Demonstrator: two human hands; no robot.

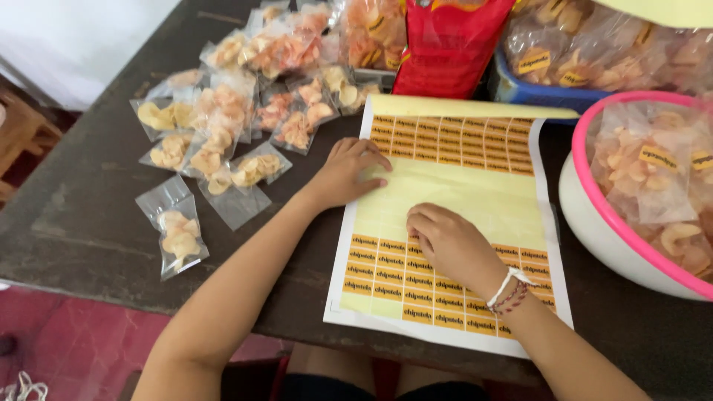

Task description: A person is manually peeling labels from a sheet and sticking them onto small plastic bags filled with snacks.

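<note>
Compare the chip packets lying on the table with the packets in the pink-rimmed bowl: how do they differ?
The table packets carry no sticker; the bowl packets each show an orange one. The table packets lie spread out, mostly flat, left of the sticker sheet; the bowl packets are heaped together inside the bowl, right of it. Both are small clear bags of pale crackers.
</note>
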